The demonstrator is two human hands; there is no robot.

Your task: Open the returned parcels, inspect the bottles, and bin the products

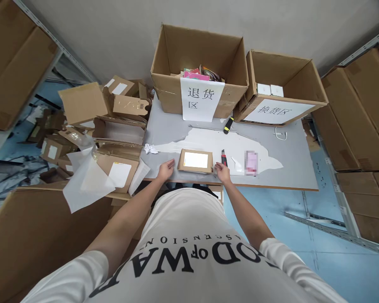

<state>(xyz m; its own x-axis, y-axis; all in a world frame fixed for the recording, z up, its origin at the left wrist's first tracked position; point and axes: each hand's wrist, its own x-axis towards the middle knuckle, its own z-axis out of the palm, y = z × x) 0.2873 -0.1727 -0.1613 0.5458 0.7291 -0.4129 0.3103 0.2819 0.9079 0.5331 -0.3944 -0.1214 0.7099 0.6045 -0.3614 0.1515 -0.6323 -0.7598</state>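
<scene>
So the labelled cardboard box [196, 160] is sitting near the worktop's [292, 147] front edge, left of its middle, and from here it looks shut — I'd call that one not opened yet. Left hand [166, 169] is just off its left side, fingers loosely bent, nothing in them. Right hand [222, 173] is at the other end, half open, not gripping as far as I can see; can't tell if the fingertips touch. The red-and-black cutter [224, 158] lies just beyond that hand, unheld. Open cartons [120, 130] heaped off the left edge suggest others are done already — how many are left doesn't show.
</scene>
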